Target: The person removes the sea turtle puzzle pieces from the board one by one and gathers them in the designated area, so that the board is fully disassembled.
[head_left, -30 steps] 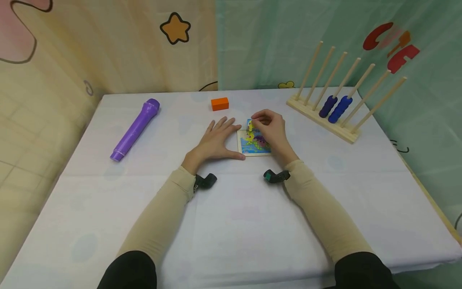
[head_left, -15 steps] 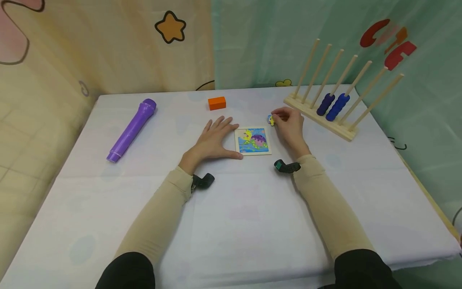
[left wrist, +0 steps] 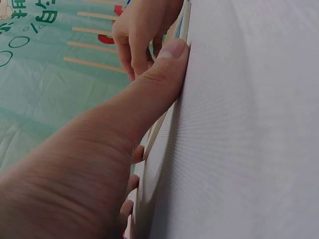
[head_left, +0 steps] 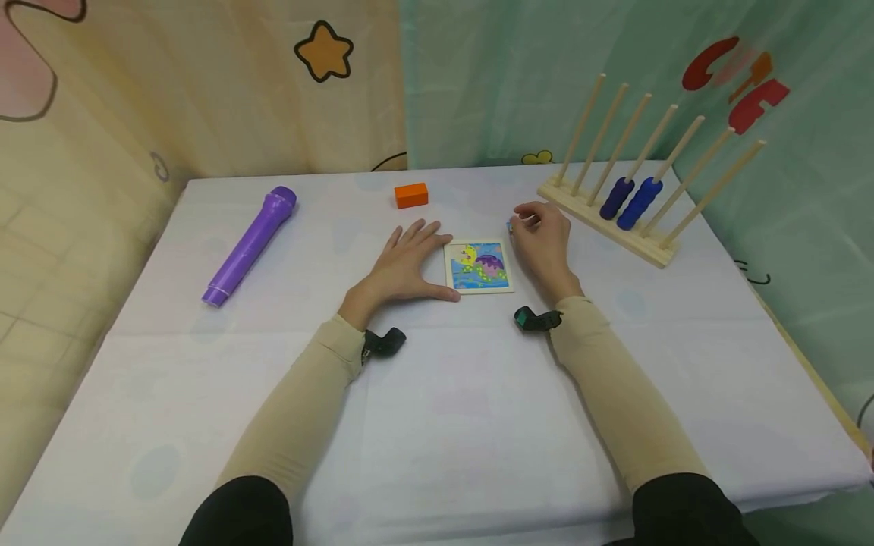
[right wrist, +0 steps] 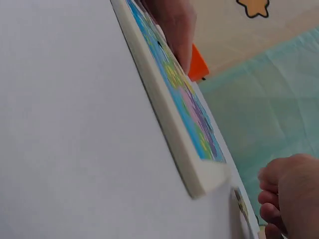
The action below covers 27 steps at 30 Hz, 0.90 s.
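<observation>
Mostly hidden: blue piece (head_left: 509,226) | right fingers (right wrist: 269,197) loosely curled, apart | left fingers (head_left: 436,243) spread, touching puzzle (head_left: 479,266)

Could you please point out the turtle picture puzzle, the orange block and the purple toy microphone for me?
Turtle picture puzzle (head_left: 481,267): head view, middle of the picture.
Orange block (head_left: 412,198): head view, front face.
Purple toy microphone (head_left: 246,249): head view, middle of the handle.

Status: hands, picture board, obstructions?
Left hand spread at left edge of picture board. Right hand at small piece showing blue, grip unclear. Board flat on white tablecloth. Orange block beyond, seemingly not in the way.
</observation>
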Each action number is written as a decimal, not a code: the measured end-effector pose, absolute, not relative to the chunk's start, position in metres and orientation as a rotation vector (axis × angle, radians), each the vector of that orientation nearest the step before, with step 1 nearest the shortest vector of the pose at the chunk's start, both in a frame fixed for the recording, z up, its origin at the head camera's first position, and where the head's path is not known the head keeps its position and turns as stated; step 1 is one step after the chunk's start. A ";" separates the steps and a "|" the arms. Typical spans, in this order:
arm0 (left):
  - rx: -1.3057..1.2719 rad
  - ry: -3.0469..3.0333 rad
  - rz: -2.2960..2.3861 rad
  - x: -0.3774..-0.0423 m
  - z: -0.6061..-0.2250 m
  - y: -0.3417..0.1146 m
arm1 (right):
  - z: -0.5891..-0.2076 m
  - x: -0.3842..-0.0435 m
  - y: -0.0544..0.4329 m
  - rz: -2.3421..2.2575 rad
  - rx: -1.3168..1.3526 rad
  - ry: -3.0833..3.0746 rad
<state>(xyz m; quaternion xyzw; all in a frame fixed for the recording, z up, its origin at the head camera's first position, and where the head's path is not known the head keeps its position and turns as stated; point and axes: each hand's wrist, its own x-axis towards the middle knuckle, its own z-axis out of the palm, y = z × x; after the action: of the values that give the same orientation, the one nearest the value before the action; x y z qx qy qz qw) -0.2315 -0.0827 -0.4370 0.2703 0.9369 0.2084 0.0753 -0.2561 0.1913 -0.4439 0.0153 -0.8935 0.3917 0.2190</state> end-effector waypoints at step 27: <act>0.819 2.843 0.593 -0.232 -0.437 -0.083 | -0.448 -0.228 0.140 1.033 0.341 -2.621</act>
<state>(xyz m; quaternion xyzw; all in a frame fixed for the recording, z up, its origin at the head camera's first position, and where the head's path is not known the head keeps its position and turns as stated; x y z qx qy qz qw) -0.2323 -0.0832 -0.4368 0.2710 0.9404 0.1960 0.0621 -0.2283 0.1400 -0.4479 0.1186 -0.9130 0.3598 0.1516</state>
